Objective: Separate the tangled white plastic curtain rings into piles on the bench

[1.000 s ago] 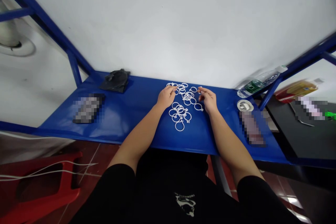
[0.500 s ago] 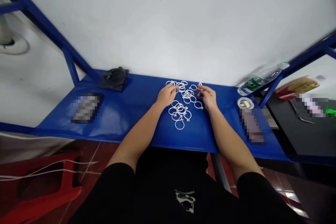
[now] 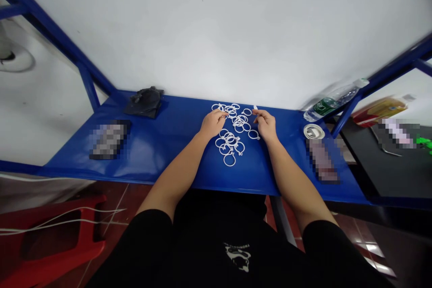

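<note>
Several white curtain rings point(image 3: 229, 159), each a thin hoop with a small knob or eyelet, lie in loose overlapping clusters on the blue tabletop point(image 3: 175, 144). At the left of the upper cluster is my left hand point(image 3: 213, 122), its fingertips pinched together against the rings; what they grip is hidden. To the right of the rings, my right hand point(image 3: 266, 125) is closed, thumb against forefinger. A white curtain ring point(image 3: 255, 107), seen nearly edge-on, pokes out above those fingers. One loose ring point(image 3: 254, 134) lies just below the right hand.
A black plastic bag point(image 3: 144, 102) and a blurred dark item point(image 3: 110, 140) lie on the left. At right are a leaning water bottle point(image 3: 332, 101), a white tape roll point(image 3: 313, 132) and a blurred flat item point(image 3: 322, 159). A white wall point(image 3: 216, 31) rises behind.
The view has shifted slightly. Both hands stay at nearly the same places beside the rings, with the fingers moving only a little. The loose rings look unmoved.
</note>
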Tool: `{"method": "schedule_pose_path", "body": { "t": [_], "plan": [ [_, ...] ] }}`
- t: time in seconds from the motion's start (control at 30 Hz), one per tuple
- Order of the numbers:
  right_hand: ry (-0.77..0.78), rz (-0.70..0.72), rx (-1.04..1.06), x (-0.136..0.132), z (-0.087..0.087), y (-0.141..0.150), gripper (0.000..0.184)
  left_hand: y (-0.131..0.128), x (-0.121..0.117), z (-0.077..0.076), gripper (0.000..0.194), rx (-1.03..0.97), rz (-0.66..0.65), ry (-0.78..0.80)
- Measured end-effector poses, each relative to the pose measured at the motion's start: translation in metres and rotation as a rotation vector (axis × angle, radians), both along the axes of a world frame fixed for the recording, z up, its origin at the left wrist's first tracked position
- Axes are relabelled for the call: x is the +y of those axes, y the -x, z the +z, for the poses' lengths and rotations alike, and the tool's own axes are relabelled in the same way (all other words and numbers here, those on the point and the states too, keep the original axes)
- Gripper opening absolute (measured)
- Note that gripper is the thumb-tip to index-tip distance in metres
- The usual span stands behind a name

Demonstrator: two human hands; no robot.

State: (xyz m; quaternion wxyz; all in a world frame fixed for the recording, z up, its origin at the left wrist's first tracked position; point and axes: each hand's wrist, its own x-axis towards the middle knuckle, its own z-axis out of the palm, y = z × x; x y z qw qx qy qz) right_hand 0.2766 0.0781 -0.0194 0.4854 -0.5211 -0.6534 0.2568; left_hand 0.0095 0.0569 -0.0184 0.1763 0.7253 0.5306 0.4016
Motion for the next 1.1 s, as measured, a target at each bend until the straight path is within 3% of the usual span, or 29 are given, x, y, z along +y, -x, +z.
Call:
{"method": "schedule_pose_path", "body": {
  "t": [0.43,0.6,0.83,1.1],
  "plan": [
    [-0.073,-0.089,-0.17,-0.008,0.003,0.002,0.04,0.0,0.001,-0.001,0.035,0.005,-0.035,0.023],
    [0.046,-0.066,-0.365,-0.016,0.01,0.005,0.05,0.0,-0.002,0.001,0.034,-0.046,0.008,0.042],
    [0.167,-0.153,-0.735,-0.027,0.031,0.008,0.031,-0.003,-0.005,0.006,0.024,-0.031,0.004,0.055],
    [0.341,-0.082,-0.87,-0.029,0.048,-0.003,0.026,-0.004,-0.004,0.001,0.023,-0.03,0.011,0.04]
  ]
}}
